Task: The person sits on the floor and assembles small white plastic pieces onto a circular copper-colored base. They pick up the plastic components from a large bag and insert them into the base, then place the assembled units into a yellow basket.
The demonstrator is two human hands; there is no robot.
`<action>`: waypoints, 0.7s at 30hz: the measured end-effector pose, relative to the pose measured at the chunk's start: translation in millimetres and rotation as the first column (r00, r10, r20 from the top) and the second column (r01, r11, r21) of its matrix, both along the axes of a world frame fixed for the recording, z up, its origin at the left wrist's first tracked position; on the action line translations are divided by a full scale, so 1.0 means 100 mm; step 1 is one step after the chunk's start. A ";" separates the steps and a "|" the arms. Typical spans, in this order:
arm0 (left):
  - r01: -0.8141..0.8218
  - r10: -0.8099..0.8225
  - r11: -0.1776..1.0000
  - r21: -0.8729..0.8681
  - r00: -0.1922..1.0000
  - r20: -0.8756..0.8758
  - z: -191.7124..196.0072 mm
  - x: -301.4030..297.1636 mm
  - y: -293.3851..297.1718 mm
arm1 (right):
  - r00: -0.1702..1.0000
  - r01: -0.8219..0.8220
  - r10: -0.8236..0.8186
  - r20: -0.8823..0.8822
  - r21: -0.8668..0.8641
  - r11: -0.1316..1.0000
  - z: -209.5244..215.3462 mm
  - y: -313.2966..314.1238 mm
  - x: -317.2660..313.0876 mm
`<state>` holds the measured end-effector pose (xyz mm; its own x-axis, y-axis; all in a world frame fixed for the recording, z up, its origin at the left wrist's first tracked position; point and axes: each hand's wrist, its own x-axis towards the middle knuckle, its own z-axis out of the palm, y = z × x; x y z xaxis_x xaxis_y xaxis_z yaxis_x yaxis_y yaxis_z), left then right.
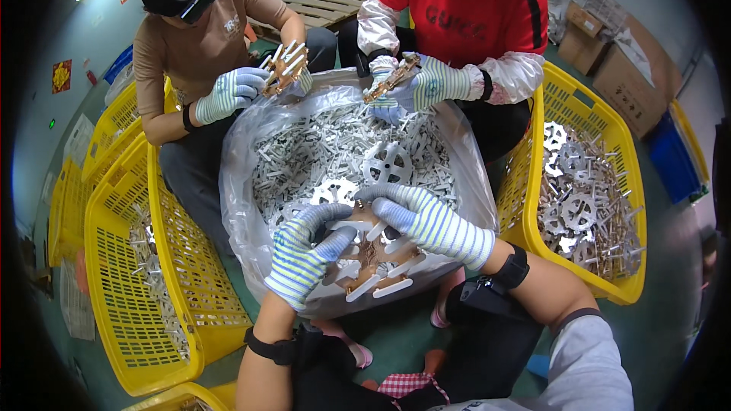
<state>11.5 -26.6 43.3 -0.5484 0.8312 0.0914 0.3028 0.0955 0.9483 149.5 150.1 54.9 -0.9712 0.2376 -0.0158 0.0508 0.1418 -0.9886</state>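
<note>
My left hand (308, 251) and my right hand (426, 217), both in striped knit gloves, grip one round copper-coloured disc with white plastic spokes (373, 259). I hold it over the near rim of a clear plastic bag (244, 175) full of loose white plastic strips and spoked wheels (387, 161). The left hand clasps the disc's left side; the right hand's fingers lie across its top.
Two other people sit opposite, each holding a similar spoked part: one in a tan shirt (285, 67), one in a red top (392, 80). A yellow crate (122, 213) stands at my left with a few parts; another yellow crate (624, 183) at right holds several wheels. Cardboard boxes (632, 76) stand behind.
</note>
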 end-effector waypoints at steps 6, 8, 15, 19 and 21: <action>-0.163 0.154 0.984 0.069 0.980 0.126 0.02 0.13 0.07 | 0.999 -0.035 0.040 0.033 -0.118 0.992 0.06 -0.04 0.02; -0.141 0.129 0.988 0.065 0.977 0.167 -0.07 0.08 0.06 | 0.999 -0.036 0.041 0.024 -0.183 0.983 0.05 -0.05 0.02; -0.047 -0.015 0.986 0.161 0.932 0.361 0.01 -0.11 -0.03 | 0.999 0.035 -0.034 0.008 -0.225 0.974 -0.01 0.12 0.04; 0.072 -0.087 0.996 0.054 0.925 0.369 0.03 -0.07 -0.07 | 1.000 0.013 -0.012 0.006 -0.303 0.953 -0.06 0.17 0.07; 0.036 -0.052 0.998 0.054 0.941 0.334 0.11 0.01 -0.04 | 1.000 0.016 -0.014 0.006 -0.337 0.941 -0.01 0.13 0.09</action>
